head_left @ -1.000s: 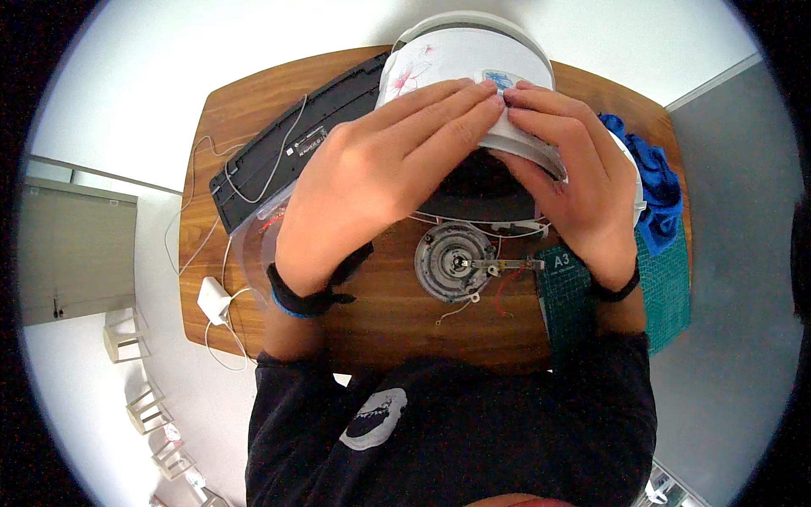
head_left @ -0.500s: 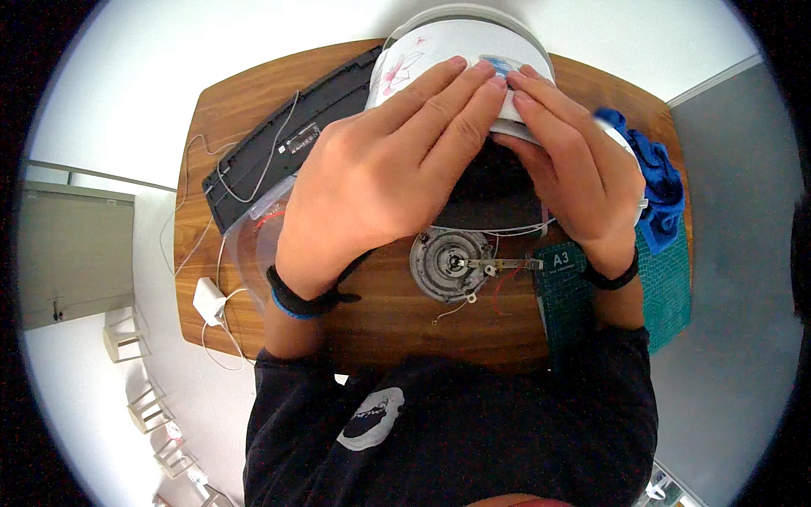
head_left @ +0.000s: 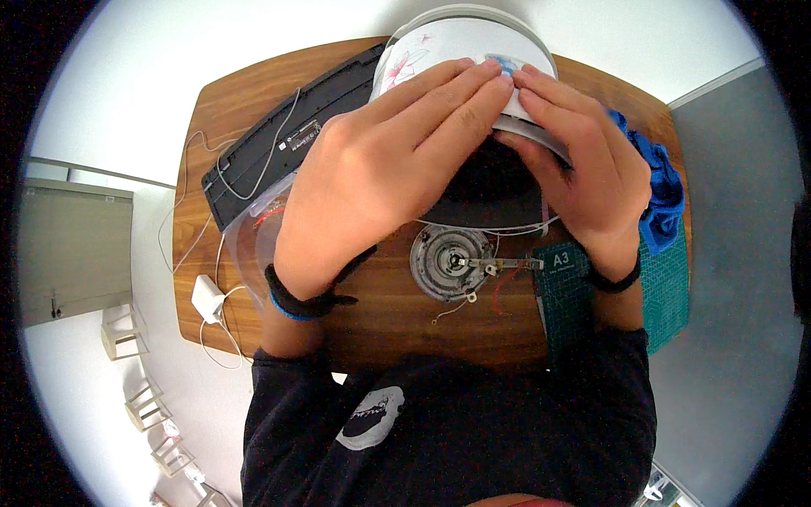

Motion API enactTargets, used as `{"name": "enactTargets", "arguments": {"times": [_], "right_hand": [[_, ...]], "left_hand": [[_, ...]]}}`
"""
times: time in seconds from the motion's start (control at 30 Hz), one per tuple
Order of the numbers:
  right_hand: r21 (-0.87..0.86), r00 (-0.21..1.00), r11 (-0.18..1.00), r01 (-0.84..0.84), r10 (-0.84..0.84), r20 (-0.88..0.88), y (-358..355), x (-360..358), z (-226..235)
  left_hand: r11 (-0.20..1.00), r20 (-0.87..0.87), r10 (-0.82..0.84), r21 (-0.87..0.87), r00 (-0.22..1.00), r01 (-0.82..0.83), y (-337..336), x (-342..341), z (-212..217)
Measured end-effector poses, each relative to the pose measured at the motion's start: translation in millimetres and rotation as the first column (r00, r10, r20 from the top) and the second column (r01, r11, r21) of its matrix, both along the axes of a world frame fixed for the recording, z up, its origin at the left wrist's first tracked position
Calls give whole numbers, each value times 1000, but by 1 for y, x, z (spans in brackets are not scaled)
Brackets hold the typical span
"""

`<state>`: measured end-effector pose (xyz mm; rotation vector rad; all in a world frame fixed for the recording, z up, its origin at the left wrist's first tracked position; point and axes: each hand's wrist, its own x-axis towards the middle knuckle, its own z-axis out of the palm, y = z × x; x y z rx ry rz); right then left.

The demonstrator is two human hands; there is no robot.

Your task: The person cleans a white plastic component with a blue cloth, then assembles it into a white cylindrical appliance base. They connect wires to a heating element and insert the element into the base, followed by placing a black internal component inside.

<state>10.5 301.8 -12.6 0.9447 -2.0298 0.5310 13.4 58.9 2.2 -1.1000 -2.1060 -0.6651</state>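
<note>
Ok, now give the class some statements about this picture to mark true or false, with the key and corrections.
1. The left hand and right hand both touch the white flowered appliance. True.
2. The round metal plate lies on top of the blue cloth. False: the plate lies on the wooden table.
3. The blue cloth is beyond the right hand, to its right. True.
4. The white adapter is at the table's right. False: it is at the left.

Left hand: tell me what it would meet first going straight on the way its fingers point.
Probably the right hand, whose fingertips lie just beyond those of the left hand, over the white appliance; whether the two hands touch is unclear.
</note>
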Motion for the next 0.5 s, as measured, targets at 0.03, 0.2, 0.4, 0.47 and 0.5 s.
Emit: {"name": "enactTargets", "arguments": {"times": [0.03,0.2,0.4,0.47,0.5], "right_hand": [[-33,998,999,-34,36,59,2,1,3],[-122,957,985,-124,151,248,7,1,15],[-97,925,993,-71,102,367,9,12,22],[-84,921,995,-57,85,381,9,15,24],[-78,919,996,-53,79,387,9,17,25]], "left_hand": [[1000,12,-2,6,1000,2,-1,-1,0],[999,23,-41,35,999,40,-4,-5,3],[997,-30,66,30,997,-65,-12,5,11],[998,-60,67,17,996,-66,-13,7,14],[998,-67,67,13,996,-66,-13,8,14]]}}
